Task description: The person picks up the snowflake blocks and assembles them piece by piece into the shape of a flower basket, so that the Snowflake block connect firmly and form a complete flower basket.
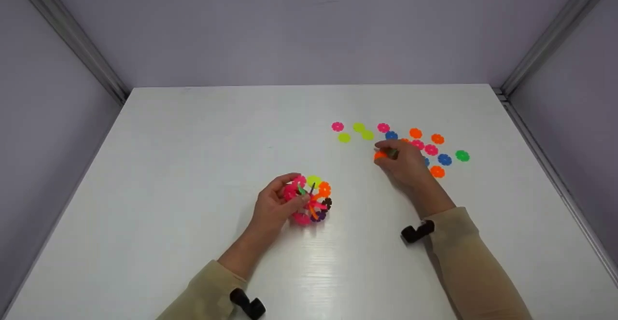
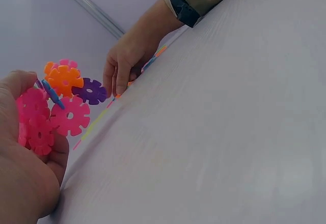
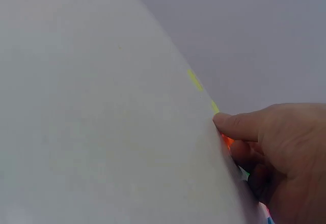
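Observation:
In the head view my left hand (image 1: 277,206) grips a ball-like cluster of interlocked plastic snowflake discs (image 1: 302,219), its thumb across the front. The cluster is mostly pink, with orange, yellow, purple, green and dark pieces. In the left wrist view, a purple disc (image 2: 89,91) and an orange disc (image 2: 64,81) stick out from it beyond the fingers. Further right, my right hand (image 1: 408,163) is low at the tabletop and pinches an orange snowflake disc (image 1: 380,155) between thumb and fingers. Only a sliver of this orange disc (image 3: 227,141) shows in the right wrist view.
Loose discs lie flat around and beyond the right hand: several orange ones (image 1: 437,172), pink ones (image 1: 337,126), yellow ones (image 1: 344,137), blue ones (image 1: 444,159) and a green one (image 1: 462,156). The white table (image 1: 193,156) ends at a back wall (image 1: 309,30).

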A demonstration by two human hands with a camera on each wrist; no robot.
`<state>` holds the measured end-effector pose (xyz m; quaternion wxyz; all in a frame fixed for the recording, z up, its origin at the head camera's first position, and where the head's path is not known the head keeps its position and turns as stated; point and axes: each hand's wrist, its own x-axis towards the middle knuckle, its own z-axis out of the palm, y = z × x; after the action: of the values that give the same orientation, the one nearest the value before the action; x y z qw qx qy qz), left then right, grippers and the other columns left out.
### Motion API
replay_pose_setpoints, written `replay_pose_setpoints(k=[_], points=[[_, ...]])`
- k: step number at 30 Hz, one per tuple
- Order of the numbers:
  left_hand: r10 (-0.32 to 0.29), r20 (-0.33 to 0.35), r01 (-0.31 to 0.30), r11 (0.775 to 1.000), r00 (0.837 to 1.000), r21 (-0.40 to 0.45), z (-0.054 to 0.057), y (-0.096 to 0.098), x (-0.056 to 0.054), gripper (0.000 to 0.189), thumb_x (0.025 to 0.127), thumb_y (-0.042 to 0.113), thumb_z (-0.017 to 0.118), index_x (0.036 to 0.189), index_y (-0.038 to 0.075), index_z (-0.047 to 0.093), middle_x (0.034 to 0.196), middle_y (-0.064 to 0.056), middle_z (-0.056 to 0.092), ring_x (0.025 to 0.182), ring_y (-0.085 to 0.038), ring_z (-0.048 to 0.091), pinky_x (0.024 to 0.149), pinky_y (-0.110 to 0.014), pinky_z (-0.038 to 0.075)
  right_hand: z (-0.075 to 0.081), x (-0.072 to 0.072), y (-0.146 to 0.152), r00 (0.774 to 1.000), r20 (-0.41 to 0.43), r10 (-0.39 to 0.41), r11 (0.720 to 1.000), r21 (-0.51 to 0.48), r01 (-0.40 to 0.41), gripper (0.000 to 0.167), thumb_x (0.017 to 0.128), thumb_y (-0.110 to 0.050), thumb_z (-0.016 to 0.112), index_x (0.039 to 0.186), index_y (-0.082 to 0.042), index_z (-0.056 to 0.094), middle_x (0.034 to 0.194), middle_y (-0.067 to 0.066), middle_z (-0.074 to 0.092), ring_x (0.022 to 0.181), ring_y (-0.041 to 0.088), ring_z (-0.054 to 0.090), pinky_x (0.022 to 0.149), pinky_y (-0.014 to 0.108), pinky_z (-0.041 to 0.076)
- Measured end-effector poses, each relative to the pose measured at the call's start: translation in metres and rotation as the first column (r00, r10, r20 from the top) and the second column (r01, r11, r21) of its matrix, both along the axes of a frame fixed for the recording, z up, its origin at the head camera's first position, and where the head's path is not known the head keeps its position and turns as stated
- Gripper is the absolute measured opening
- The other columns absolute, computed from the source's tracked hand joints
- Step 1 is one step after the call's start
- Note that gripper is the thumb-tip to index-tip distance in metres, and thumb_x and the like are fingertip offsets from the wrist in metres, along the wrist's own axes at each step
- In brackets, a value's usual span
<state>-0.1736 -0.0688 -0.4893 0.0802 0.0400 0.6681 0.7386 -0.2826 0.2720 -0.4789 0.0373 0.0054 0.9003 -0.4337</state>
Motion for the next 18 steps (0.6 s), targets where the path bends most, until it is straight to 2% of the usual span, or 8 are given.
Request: replay_pose_setpoints(k=[3, 7, 11, 15, 18], points=[[0.000, 0.004, 0.000, 1.000, 1.000, -0.006, -0.001, 0.001, 0.001, 0.057, 0.094, 0.019, 0.082, 0.145, 0.016, 0.056, 0.130, -0.009, 0.066, 0.117, -0.027, 0.066, 0.095, -0.032, 0.059, -0.002, 0.005, -0.005, 1.000, -0.003, 0.005, 1.000, 0.009, -0.005, 0.030, 0.098, -0.022, 0.077, 0.128, -0.022, 0.072, 0.115, 0.007, 0.061, 0.107, 0.028, 0.056, 0.086, 0.037, 0.056], [-0.012, -0.001, 0.012, 1.000, 1.000, -0.010, -0.001, 0.001, 0.002, 0.057, 0.094, 0.021, 0.082, 0.144, 0.016, 0.054, 0.123, -0.012, 0.068, 0.111, -0.028, 0.068, 0.094, -0.032, 0.060, -0.002, 0.011, -0.015, 1.000, 0.019, 0.017, 1.000, -0.013, -0.017, 0.021, 0.099, -0.023, 0.077, 0.120, -0.023, 0.073, 0.113, 0.006, 0.063, 0.105, 0.028, 0.057, 0.083, 0.034, 0.056], [-0.015, -0.001, 0.015, 1.000, 1.000, 0.004, 0.000, 0.001, 0.001, 0.058, 0.094, 0.020, 0.082, 0.144, 0.016, 0.053, 0.123, -0.013, 0.069, 0.110, -0.028, 0.069, 0.094, -0.033, 0.060, 0.002, 0.017, -0.028, 0.997, 0.046, 0.056, 0.993, -0.106, -0.051, 0.021, 0.099, -0.024, 0.077, 0.119, -0.021, 0.073, 0.112, 0.005, 0.066, 0.102, 0.028, 0.062, 0.081, 0.030, 0.059], [-0.005, 0.004, 0.005, 1.000, 1.000, -0.009, -0.001, 0.001, 0.000, 0.061, 0.094, 0.021, 0.082, 0.146, 0.014, 0.051, 0.128, -0.011, 0.069, 0.114, -0.027, 0.069, 0.096, -0.033, 0.059, 0.008, 0.024, -0.042, 0.988, -0.033, 0.151, 0.966, -0.208, -0.154, 0.024, 0.102, -0.017, 0.073, 0.126, -0.014, 0.073, 0.111, 0.006, 0.070, 0.095, 0.028, 0.068, 0.079, 0.026, 0.060], [0.011, 0.008, -0.011, 0.999, 1.000, -0.036, -0.003, 0.000, -0.002, 0.063, 0.094, 0.021, 0.082, 0.147, 0.012, 0.050, 0.130, -0.009, 0.069, 0.115, -0.026, 0.069, 0.097, -0.032, 0.059, 0.016, 0.032, -0.055, 0.966, -0.127, 0.226, 0.934, -0.253, -0.252, 0.027, 0.103, -0.012, 0.071, 0.129, -0.007, 0.071, 0.108, 0.007, 0.071, 0.089, 0.027, 0.071, 0.080, 0.026, 0.061]])
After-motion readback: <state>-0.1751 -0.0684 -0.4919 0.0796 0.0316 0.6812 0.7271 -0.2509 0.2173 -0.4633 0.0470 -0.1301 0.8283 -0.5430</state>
